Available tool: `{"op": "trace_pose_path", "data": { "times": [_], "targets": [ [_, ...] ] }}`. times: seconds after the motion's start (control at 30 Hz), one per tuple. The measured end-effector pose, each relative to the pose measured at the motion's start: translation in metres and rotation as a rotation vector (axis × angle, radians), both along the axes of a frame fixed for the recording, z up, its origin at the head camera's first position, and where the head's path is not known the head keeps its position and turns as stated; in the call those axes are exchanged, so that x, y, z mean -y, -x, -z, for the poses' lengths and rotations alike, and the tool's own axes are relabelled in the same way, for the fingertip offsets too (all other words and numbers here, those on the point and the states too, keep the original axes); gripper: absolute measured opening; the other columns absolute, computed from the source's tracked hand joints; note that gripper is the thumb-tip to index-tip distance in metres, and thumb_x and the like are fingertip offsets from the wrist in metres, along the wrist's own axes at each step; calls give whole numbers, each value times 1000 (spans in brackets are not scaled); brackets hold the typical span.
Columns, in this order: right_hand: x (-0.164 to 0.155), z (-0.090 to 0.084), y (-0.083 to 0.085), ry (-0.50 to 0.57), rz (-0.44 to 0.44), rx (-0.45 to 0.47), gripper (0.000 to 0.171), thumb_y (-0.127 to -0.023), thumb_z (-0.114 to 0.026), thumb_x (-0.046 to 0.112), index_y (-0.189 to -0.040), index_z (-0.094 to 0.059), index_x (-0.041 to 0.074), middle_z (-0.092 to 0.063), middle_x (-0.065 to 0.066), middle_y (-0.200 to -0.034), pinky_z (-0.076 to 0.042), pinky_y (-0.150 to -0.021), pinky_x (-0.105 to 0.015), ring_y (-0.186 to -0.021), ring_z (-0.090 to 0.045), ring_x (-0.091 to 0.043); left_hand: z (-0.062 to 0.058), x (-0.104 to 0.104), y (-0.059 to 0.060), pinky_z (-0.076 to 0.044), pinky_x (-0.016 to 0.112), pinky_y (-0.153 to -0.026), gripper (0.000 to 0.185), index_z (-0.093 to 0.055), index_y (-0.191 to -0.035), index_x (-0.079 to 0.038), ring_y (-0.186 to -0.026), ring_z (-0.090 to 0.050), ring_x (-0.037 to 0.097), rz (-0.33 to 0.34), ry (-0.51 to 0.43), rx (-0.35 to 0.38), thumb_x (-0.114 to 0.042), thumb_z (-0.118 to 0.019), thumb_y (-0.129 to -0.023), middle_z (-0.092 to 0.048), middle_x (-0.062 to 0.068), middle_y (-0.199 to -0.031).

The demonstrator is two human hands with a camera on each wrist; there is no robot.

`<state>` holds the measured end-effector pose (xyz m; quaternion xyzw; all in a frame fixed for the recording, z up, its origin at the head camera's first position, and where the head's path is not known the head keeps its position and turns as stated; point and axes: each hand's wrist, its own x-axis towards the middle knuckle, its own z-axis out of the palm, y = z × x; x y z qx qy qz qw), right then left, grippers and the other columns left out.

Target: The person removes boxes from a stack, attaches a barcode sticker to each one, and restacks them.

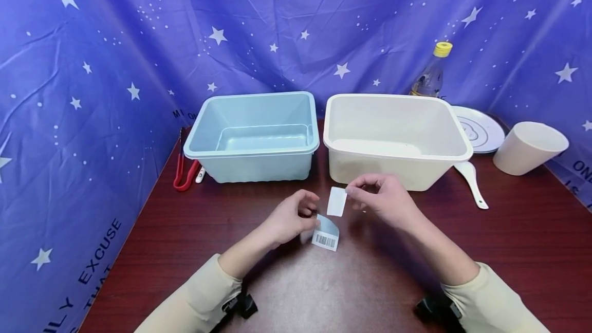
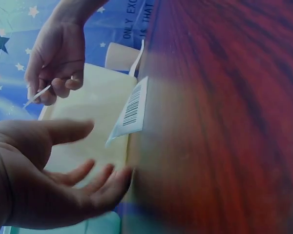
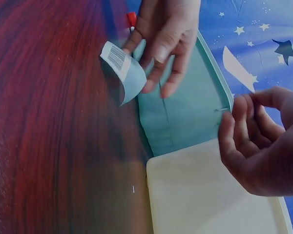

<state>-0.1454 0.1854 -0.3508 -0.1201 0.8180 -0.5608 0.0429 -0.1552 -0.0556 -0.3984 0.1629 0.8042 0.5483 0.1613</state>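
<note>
Fingers of my right hand (image 1: 386, 200) pinched a small white card (image 1: 336, 202) by its edge, held upright above the table (image 1: 509, 240). My left hand (image 1: 291, 218) was loosely open, fingers relaxed, gripping nothing; the barcode label (image 1: 326, 234) lay curled on the table at its 3 o'clock, touching or just beside the fingertips. Blue tub (image 1: 253, 135) at 11 o'clock, cream tub (image 1: 395, 137) at 1 o'clock, side by side.

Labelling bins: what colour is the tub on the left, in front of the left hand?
Light blue tub; clearest in the head view.
</note>
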Motion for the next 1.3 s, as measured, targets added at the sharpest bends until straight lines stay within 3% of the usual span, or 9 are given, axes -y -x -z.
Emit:
{"op": "trace_pose_path", "data": {
  "times": [0.13, 0.23, 0.33, 0.5, 0.63, 0.8, 1.0, 1.17, 1.3],
  "targets": [
    [1, 3, 0, 12, -105, 77, 17, -95, -71, 13, -100, -73, -4, -68, -15, -86, -59, -70, -38, -72, -67, -26, -4, -1, 1, -57, 40, -74, 22, -67, -112, -1, -86, -67, 31, -8, -84, -85, 1, -71, -91, -69, 12, -100],
    [2, 4, 0, 12, -155, 94, 16, -95, -71, 12, -99, -74, -3, -67, -14, -87, -59, -72, -37, -72, -66, -24, -6, -3, 0, -57, 39, -70, 13, -69, -106, -2, -83, -67, 34, 31, -182, -88, 1, -68, -93, -70, 8, -94],
    [2, 5, -1, -1, -183, 97, 15, -95, -71, 13, -98, -74, -2, -68, -14, -86, -58, -72, -37, -72, -66, -23, -9, -4, -2, -56, 37, -73, 14, -70, -106, -3, -88, -67, 30, 64, -235, -99, 3, -66, -93, -70, 5, -98],
    [4, 7, -2, -26, -232, 99, 15, -96, -70, 16, -97, -74, 2, -67, -10, -82, -58, -74, -40, -73, -65, -24, -11, -4, -5, -51, 28, -72, 19, -70, -108, -2, -81, -62, 18, 95, -294, -115, 7, -63, -93, -69, 8, -102],
    [5, 8, -2, -20, -264, 100, 14, -97, -70, 17, -96, -74, 4, -68, -12, -84, -58, -74, -43, -74, -65, -25, -10, -3, -6, -48, 25, -70, 17, -71, -106, -2, -78, -59, 15, 120, -306, -130, 6, -64, -93, -69, 8, -100],
    [7, 10, -2, -14, -296, 109, 13, -97, -69, 17, -98, -74, 5, -69, -20, -91, -58, -74, -46, -76, -67, -32, -9, -4, -6, -50, 28, -72, 13, -71, -103, -4, -84, -63, 16, 145, -315, -167, 4, -68, -92, -69, 7, -98],
    [7, 11, -2, -17, -315, 108, 13, -98, -68, 17, -98, -74, 6, -69, -21, -90, -58, -72, -46, -77, -66, -41, -9, -3, -5, -52, 30, -77, 9, -70, -99, -5, -91, -64, 17, 195, -336, -241, 2, -69, -92, -66, 7, -100],
    [8, 13, -1, -4, -338, 112, 13, -98, -68, 16, -98, -74, 4, -70, -15, -88, -58, -72, -43, -74, -67, -28, -10, -4, -5, -52, 30, -79, 7, -70, -96, -5, -91, -62, 16, 206, -317, -261, 0, -70, -93, -65, 6, -101],
    [7, 12, -1, -35, -303, 104, 13, -98, -66, 13, -100, -73, 3, -68, -7, -86, -57, -69, -38, -73, -64, -19, -11, -5, -6, -53, 31, -74, 4, -69, -99, -6, -87, -61, 14, 143, -277, -219, -4, -69, -95, -65, 4, -97]
  ]
}}
